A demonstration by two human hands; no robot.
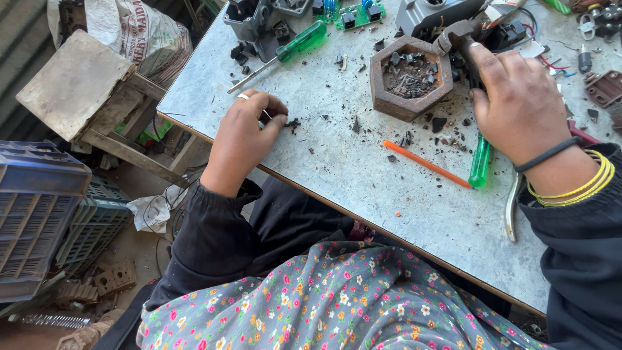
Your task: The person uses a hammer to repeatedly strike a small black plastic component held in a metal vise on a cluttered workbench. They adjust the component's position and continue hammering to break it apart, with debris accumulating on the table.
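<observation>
Hexagonal block [410,98] full of dark fragments [409,76]

Bare desk [337,175] is lying open between the hands; the hexagonal tray [409,78] and orange stick [424,164] are crowding the right.

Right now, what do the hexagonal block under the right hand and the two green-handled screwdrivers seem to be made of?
The hexagonal block looks like rusty cast metal: brown, rough and matt, with dark debris in its hollow. The upper screwdriver and the lower screwdriver by the right hand have see-through green handles, probably hard plastic; the upper one's shaft gleams like steel.
</observation>
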